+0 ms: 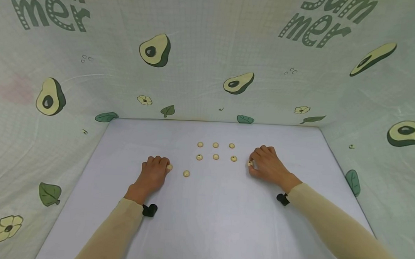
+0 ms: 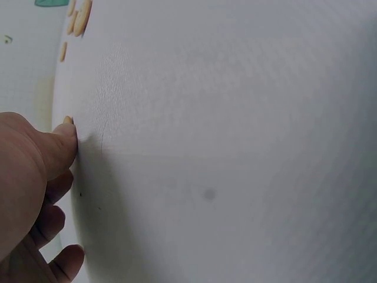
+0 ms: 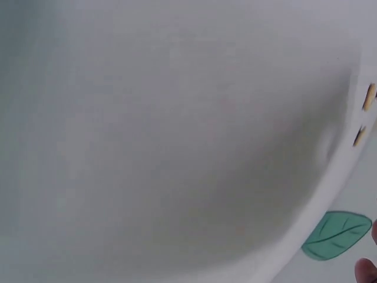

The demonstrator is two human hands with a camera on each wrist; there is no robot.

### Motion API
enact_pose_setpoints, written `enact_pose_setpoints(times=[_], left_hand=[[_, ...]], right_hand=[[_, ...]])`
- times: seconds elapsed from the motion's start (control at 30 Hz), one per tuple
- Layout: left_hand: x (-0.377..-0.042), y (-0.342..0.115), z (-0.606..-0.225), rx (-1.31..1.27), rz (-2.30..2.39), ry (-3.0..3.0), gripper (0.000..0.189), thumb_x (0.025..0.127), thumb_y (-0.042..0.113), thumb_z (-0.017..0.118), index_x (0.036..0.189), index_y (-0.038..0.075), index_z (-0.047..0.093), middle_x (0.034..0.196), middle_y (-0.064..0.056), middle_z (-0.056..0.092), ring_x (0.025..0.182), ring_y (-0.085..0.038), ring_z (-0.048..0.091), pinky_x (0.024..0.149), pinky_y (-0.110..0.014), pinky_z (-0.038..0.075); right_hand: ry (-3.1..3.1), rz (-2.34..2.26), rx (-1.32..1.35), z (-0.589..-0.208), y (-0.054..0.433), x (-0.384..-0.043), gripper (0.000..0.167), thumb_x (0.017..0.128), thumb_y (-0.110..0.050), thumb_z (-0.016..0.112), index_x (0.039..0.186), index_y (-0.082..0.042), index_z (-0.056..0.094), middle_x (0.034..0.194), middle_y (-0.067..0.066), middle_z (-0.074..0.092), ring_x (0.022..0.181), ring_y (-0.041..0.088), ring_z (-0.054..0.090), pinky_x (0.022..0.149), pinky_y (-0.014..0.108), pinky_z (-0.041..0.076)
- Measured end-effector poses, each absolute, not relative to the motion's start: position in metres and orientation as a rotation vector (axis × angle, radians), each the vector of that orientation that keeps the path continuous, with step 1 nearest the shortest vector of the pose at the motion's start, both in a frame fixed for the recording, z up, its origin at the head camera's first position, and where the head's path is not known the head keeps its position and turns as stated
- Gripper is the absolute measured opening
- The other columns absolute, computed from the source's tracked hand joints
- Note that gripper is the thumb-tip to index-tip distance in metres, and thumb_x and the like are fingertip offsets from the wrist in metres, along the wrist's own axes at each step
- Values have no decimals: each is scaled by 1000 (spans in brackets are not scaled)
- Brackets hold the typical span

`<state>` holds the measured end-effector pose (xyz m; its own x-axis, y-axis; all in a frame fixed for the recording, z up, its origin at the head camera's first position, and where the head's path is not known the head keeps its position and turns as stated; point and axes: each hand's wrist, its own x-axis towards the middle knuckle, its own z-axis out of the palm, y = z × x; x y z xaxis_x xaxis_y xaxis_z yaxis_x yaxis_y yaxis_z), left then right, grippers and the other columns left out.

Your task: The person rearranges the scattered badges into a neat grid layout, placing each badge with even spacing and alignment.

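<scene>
My left hand is low over the left of the white table, its thumb and index finger pinching a pale wooden button. The left wrist view catches that button's edge at the thumb tip. On the right, my other hand holds a similar button between thumb and index finger. Just right of the left hand lies a loose button. Only a fingertip and part of another finger enter the right wrist view; its held button is hidden there.
Between the hands, several matching buttons lie in two rows, a back row and a front row. The white tabletop meets a cloth backdrop printed with avocados and leaves along its back and sides.
</scene>
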<state>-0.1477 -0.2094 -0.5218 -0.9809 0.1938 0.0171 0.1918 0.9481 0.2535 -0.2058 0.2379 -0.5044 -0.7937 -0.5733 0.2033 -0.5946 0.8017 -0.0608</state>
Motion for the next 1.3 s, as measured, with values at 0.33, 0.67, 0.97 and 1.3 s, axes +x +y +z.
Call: enact_pose_setpoints(times=[0.33, 0.67, 0.97, 1.3], left_hand=[[-148, -208, -521, 298, 394, 3092, 17, 108, 24, 62, 114, 8, 63, 103, -10, 62, 98, -33, 50, 82, -49, 42], [-147, -207, -517, 294, 391, 3093, 17, 108, 23, 62, 115, 8, 63, 103, -11, 62, 99, -33, 50, 83, -50, 43], [-146, -207, -516, 277, 375, 3082, 18, 108, 22, 62, 117, 7, 63, 105, -12, 62, 101, -34, 51, 84, -51, 44], [-147, -207, -521, 270, 360, 3098, 18, 106, 22, 65, 118, 7, 63, 106, -12, 63, 101, -34, 52, 84, -51, 44]], right_hand=[[-2786, 175, 978, -502, 207, -204, 20, 90, -26, 72, 101, -9, 70, 102, 5, 65, 101, 27, 52, 99, 53, 39], [-2740, 155, 1094, -509, 196, -191, 18, 88, -26, 75, 97, -10, 70, 97, 3, 63, 96, 25, 52, 95, 51, 41], [-2767, 123, 1113, -515, 193, -187, 17, 91, -26, 75, 96, -11, 69, 97, 2, 63, 95, 24, 51, 94, 49, 40], [-2792, 103, 1104, -517, 194, -187, 17, 93, -27, 73, 97, -11, 69, 100, 3, 64, 97, 25, 50, 95, 49, 40]])
